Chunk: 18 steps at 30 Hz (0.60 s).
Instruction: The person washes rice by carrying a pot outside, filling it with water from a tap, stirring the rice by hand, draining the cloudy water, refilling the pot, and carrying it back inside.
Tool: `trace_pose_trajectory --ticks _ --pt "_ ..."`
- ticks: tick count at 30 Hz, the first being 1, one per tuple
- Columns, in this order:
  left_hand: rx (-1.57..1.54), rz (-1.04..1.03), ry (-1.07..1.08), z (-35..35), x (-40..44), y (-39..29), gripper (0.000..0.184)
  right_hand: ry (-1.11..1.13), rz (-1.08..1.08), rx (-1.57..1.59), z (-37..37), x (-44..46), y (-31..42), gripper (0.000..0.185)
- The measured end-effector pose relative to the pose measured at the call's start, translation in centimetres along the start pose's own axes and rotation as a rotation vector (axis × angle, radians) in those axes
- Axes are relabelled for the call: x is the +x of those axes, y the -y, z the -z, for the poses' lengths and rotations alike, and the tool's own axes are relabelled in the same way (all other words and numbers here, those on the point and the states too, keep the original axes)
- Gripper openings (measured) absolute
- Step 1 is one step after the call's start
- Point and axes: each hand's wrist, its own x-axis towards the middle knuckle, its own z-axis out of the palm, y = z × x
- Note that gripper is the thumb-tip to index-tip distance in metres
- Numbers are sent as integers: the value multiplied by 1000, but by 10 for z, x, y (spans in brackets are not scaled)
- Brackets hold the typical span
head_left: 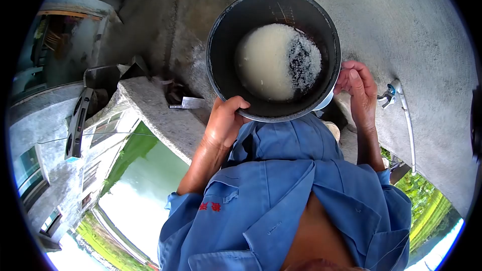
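A dark rice cooker inner pot (pixel 228 45) is tilted toward me in front of my body. White rice (pixel 307 65) lies at its bottom, partly under cloudy whitish water (pixel 266 62). My left hand (pixel 226 123) grips the near-left rim, thumb over the edge and the other fingers hidden underneath. Beside the right rim, my right hand (pixel 359 88) has its fingers curled in against the pot's outside; what they hold, if anything, is hidden. A pale bluish-white piece (pixel 326 101) shows just below the rim near that hand, mostly covered by the pot.
A tap (pixel 389 95) with a white pipe (pixel 407 128) is on the grey concrete at right. To the left, a cleaver (pixel 190 103) lies by a concrete ledge (pixel 150 105). A long black-and-silver object (pixel 78 125) is farther left. Green water (pixel 155 158) appears below the ledge.
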Motion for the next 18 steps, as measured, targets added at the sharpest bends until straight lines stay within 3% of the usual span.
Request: trace_pose_trajectory --ticks 10,14,18 --pt "-29 -23 -14 6 -3 1 34 -76 55 -96 -10 11 14 23" --pt "7 -11 -25 8 -4 -4 34 -79 336 -466 1 45 52 14" --pt "43 18 -7 8 -4 -8 33 69 456 -550 -31 79 103 15"
